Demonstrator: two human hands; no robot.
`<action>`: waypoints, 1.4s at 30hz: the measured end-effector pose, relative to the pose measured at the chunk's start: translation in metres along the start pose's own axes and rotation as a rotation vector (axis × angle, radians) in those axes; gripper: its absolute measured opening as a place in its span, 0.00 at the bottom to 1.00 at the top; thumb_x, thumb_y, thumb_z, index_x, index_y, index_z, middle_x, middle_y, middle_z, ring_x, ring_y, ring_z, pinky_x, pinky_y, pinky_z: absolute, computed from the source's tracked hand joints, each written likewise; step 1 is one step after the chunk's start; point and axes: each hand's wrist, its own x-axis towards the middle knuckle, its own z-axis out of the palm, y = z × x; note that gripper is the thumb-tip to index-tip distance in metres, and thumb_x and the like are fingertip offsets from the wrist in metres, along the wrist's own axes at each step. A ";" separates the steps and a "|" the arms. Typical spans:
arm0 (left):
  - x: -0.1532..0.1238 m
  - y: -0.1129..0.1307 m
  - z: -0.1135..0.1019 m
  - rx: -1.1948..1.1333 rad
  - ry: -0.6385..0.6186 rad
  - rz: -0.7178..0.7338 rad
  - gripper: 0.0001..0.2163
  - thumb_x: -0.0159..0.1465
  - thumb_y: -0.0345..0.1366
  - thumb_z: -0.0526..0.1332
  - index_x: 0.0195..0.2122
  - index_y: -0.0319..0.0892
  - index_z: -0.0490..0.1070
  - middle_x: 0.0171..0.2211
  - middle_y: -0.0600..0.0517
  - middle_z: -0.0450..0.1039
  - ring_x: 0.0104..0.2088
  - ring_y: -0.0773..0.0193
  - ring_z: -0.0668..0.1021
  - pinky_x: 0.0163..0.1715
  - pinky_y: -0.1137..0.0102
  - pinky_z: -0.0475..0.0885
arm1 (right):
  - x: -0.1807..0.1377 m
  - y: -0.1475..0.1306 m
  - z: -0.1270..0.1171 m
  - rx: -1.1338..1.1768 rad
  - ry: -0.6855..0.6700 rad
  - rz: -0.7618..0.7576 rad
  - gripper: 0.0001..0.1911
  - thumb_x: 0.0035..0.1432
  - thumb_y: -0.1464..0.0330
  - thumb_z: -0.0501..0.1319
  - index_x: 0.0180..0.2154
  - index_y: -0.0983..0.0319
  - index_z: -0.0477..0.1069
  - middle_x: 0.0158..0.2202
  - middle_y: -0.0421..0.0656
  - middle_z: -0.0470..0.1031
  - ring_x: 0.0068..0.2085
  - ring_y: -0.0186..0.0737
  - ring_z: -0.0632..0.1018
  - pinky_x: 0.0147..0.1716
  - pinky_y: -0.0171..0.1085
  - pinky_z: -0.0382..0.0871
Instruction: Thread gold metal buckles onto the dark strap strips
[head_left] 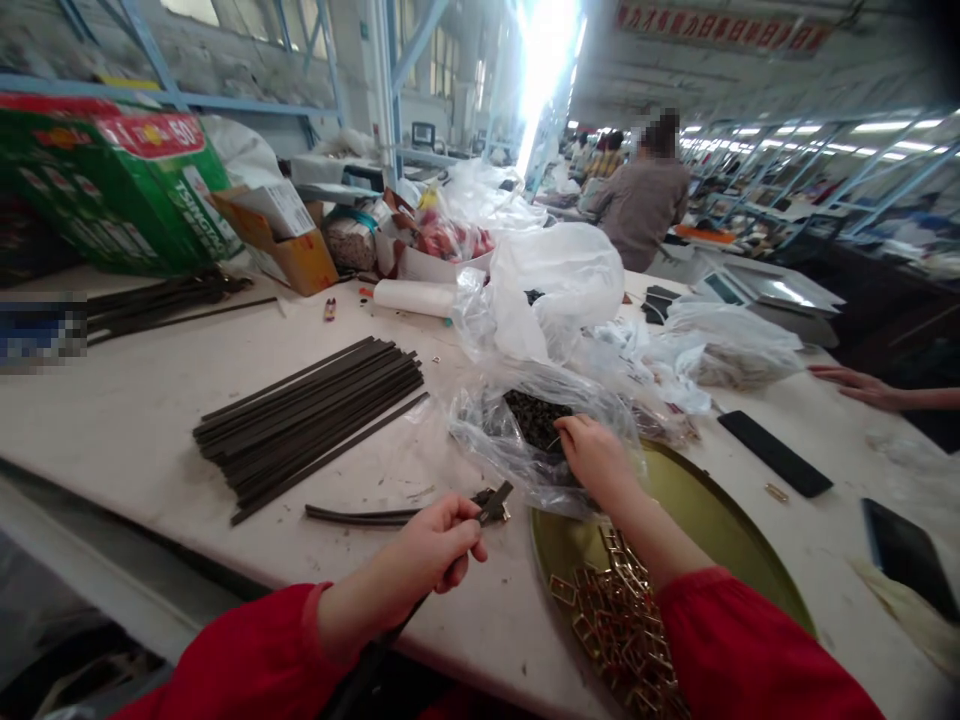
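Red sleeves (765,640) crowd my feed's bottom edge. Lower right, a gold tray (727,520) holds metal buckles (630,640); centre, a clear bag (487,440) holds dark pieces (536,420). The right hand (600,462) reaches these, its grip I cannot tell; the left hand (448,540), below centre, pinches a dark strip (496,502).

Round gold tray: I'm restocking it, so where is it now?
In the head view, the round gold tray sits at lower right on the pale table, partly under the right forearm and beside the clear plastic bag of small dark pieces.
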 end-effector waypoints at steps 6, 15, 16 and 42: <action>-0.012 0.002 -0.003 0.175 0.022 0.046 0.06 0.54 0.35 0.53 0.32 0.41 0.57 0.20 0.59 0.67 0.11 0.77 0.59 0.10 0.79 0.48 | 0.008 -0.026 0.008 0.175 -0.051 -0.022 0.06 0.50 0.72 0.60 0.33 0.62 0.73 0.33 0.45 0.74 0.35 0.39 0.75 0.35 0.34 0.64; -0.019 -0.009 0.002 0.229 0.032 0.043 0.05 0.53 0.33 0.51 0.31 0.41 0.58 0.19 0.60 0.66 0.11 0.77 0.59 0.12 0.78 0.49 | -0.007 -0.003 0.013 0.439 0.046 0.142 0.14 0.50 0.76 0.56 0.41 0.63 0.70 0.37 0.47 0.75 0.39 0.39 0.75 0.42 0.39 0.65; -0.018 -0.009 0.003 0.226 0.030 0.042 0.05 0.53 0.32 0.52 0.31 0.41 0.58 0.19 0.60 0.66 0.11 0.77 0.59 0.12 0.78 0.49 | -0.008 0.000 0.012 0.473 0.056 0.161 0.13 0.50 0.75 0.56 0.40 0.62 0.71 0.36 0.46 0.75 0.38 0.40 0.75 0.42 0.40 0.65; -0.056 -0.016 0.034 0.388 0.018 0.251 0.09 0.57 0.42 0.52 0.28 0.42 0.58 0.13 0.62 0.58 0.12 0.75 0.58 0.11 0.79 0.52 | -0.149 -0.104 -0.065 2.118 0.021 0.576 0.13 0.44 0.71 0.68 0.35 0.61 0.74 0.32 0.40 0.78 0.26 0.28 0.76 0.26 0.26 0.73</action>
